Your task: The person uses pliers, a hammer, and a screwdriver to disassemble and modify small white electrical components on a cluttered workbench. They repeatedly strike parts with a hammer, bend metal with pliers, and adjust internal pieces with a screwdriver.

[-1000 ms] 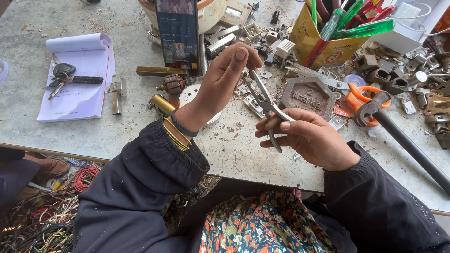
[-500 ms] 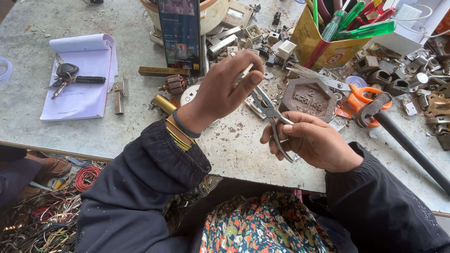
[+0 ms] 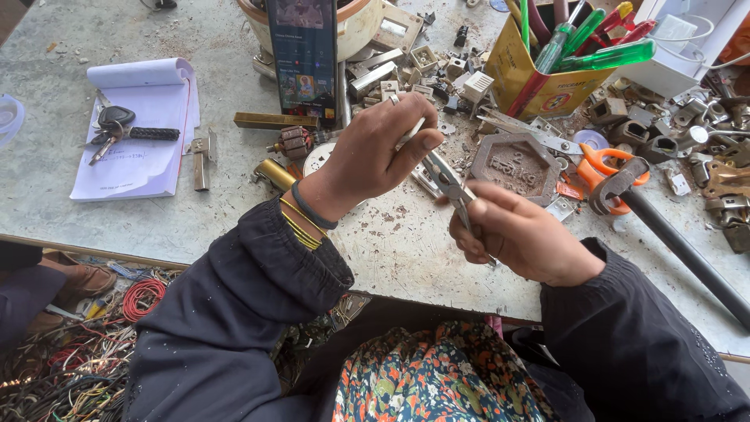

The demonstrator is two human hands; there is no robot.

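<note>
My right hand (image 3: 525,233) grips a pair of metal pliers (image 3: 451,186) by the handles, jaws pointing up and left. My left hand (image 3: 380,152) pinches a small pale metal strip (image 3: 412,131) whose lower end meets the pliers' jaws. Both hands hover just above the grey worktable (image 3: 195,211), near its front edge. What the jaws clamp is too small to tell.
A hexagonal iron weight (image 3: 516,166), orange-handled scissors (image 3: 601,164) and a hammer (image 3: 664,230) lie to the right. An upright phone (image 3: 303,55), a yellow box of screwdrivers (image 3: 547,70) and several metal switch parts sit behind. A notepad with keys (image 3: 133,129) lies at the left.
My left hand has dropped lower and closer to the pliers, its fingers curling over the strip. My right hand with the pliers has shifted slightly right.
</note>
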